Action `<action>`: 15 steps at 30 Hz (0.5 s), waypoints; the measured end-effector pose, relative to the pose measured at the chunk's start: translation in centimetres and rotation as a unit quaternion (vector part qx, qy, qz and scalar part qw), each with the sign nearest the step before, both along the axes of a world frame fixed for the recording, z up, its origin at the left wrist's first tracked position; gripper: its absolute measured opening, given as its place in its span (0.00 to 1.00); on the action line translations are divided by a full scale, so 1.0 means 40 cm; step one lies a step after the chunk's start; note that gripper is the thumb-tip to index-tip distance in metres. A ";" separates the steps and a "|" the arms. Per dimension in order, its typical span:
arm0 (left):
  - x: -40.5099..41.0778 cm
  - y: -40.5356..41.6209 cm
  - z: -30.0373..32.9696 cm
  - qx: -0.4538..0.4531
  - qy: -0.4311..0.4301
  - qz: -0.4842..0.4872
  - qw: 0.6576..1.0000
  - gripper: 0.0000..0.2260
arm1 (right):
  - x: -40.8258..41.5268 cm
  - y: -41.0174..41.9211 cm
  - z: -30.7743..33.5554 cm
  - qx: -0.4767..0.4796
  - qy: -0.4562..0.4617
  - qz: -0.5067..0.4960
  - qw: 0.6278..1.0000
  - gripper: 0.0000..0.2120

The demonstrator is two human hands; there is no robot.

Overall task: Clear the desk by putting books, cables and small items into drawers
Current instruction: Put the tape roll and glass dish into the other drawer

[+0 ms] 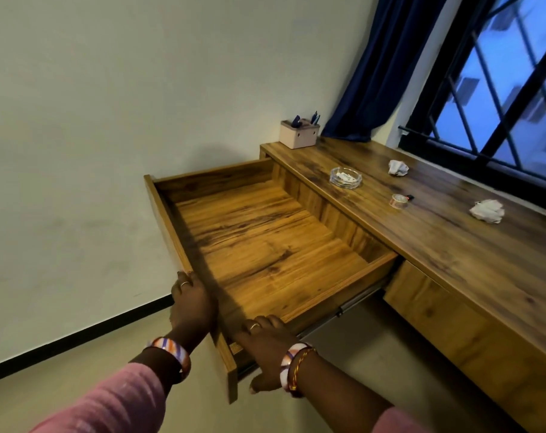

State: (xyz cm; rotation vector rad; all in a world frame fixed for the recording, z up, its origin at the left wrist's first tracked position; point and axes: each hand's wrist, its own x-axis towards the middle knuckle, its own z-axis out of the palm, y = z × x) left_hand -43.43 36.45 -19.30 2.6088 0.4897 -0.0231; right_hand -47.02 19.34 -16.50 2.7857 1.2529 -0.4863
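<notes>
Both hands on the pulled-out drawer front

Left hand [192, 304] and right hand [267, 345] curl over the front panel of the drawer [265, 245], whose long axis parallels the tabletop [452, 245] edge; beyond, an ashtray [346, 177] and tape roll [398, 200].

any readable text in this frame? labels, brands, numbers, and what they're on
None can be read.
Pen holder: plain front, two small dark dots, no lettering.
Tape roll: too small and blurred to tell whether its core is printed.
Glass ashtray: the white scraps inside are too small to show any print.
Crumpled papers: no writing visible.
Open drawer and desk top: bare wood grain, no marks.
</notes>
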 end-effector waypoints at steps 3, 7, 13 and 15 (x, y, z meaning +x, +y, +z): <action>-0.017 -0.005 -0.012 0.200 -0.032 -0.142 0.969 0.28 | 0.039 -0.089 -0.005 0.018 -0.007 -0.031 0.999 0.36; 0.011 -0.056 0.046 0.129 0.180 -0.293 0.930 0.12 | 0.126 -0.227 -0.012 0.033 -0.023 -0.090 0.995 0.33; 0.198 -0.259 0.135 0.068 0.338 -0.425 0.837 0.20 | 0.295 -0.404 -0.002 0.091 0.028 -0.129 0.987 0.28; 0.297 -0.331 0.161 0.057 0.286 -0.440 0.849 0.20 | 0.371 -0.456 0.018 0.136 0.049 -0.164 0.976 0.29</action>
